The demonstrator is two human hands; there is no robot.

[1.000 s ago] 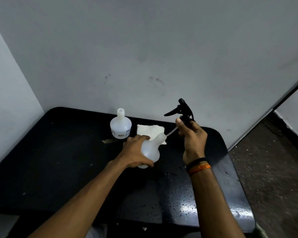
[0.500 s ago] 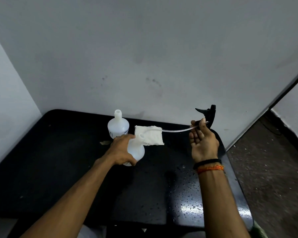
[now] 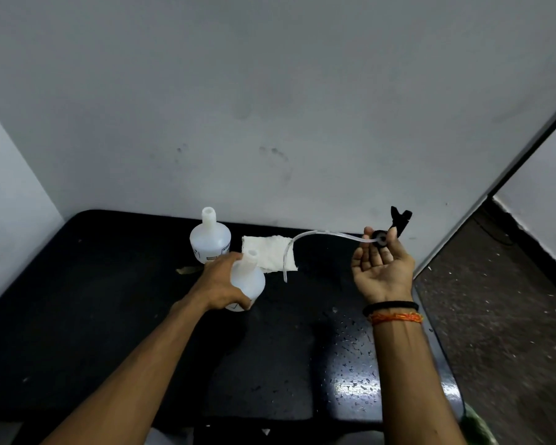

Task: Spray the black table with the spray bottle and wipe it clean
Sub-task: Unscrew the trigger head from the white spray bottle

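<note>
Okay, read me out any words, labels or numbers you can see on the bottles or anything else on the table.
Nothing here can be read.
Label on the standing bottle: dark print along its lower edge, too small and blurred to read.
Bottle held by the left hand: a faint mark near its base, not legible.
Cloth, spray head in the right hand, table: no text visible.

A second white bottle (image 3: 210, 239) stands upright and uncapped at the back, close to the wall, with a label low on its side that I can't read. Just in front of it lies a small tan scrap (image 3: 187, 270), flat on the dark surface. The grey wall (image 3: 270, 107) ahead of me carries a few faint smudges. Off to my right the speckled floor (image 3: 501, 316) runs back along a dark skirting strip (image 3: 533, 239). On my right wrist sit a black band (image 3: 390, 306) and an orange thread (image 3: 395, 317)
</note>
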